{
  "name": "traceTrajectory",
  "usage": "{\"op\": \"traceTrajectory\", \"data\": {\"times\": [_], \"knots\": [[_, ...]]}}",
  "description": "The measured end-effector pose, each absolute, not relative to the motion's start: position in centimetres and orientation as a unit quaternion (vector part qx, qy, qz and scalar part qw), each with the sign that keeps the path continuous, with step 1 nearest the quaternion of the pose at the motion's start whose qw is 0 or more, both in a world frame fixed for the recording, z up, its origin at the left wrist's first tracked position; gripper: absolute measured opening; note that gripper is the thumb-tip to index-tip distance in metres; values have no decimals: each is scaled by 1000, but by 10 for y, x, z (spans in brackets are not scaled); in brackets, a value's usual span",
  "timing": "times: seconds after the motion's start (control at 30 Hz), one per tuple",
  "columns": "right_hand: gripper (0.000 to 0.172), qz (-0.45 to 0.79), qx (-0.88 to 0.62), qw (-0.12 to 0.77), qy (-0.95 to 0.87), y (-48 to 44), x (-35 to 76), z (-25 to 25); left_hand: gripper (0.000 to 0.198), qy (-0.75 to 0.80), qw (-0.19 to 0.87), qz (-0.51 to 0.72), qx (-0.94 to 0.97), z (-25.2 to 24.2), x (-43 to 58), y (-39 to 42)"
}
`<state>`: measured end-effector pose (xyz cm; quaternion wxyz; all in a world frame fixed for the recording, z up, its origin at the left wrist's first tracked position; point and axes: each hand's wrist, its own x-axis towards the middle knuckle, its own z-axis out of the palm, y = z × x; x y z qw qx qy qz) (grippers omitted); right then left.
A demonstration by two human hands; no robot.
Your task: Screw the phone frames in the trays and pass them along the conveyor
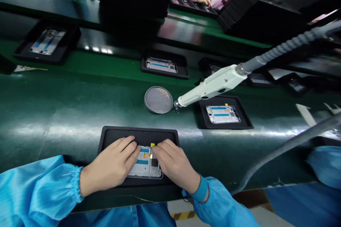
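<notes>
My left hand [110, 165] and my right hand [174, 165] are together on the white rectangular phone frame [145, 170], fingers gripping it from both sides, so it stays flat and cannot slide inside the black rubber tray [138, 134] at near edge of the green bench [53, 113].

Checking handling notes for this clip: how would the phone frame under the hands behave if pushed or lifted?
The phone frame looks thin and flat, so it is probably light, fairly stiff and unlikely to roll. The small yellow tab on its edge looks easily bent. The raised rim of the black tray would likely stop it sliding far if pushed.
</notes>
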<state>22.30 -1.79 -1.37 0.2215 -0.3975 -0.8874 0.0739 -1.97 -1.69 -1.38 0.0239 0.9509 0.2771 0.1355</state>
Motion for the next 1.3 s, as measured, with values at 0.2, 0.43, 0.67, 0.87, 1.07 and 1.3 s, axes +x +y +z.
{"op": "traceTrajectory", "data": {"times": [0.2,0.43,0.67,0.87,1.07,1.3], "knots": [[14,229,-431,164,-857,2,228,4,39,262,7,114,958,-11,-21,-15],[16,273,-469,102,-834,10,221,12,38,257,20,106,960,-9,-19,-14],[18,276,-490,97,-821,6,218,13,39,256,43,113,959,-10,-20,-14],[12,300,-595,297,-684,9,247,19,37,277,73,164,944,-7,-24,-16],[64,304,-544,581,-524,66,258,29,46,253,82,133,955,2,-33,-20],[43,407,-526,610,-431,105,248,52,47,248,49,145,957,-13,0,-5]]}}
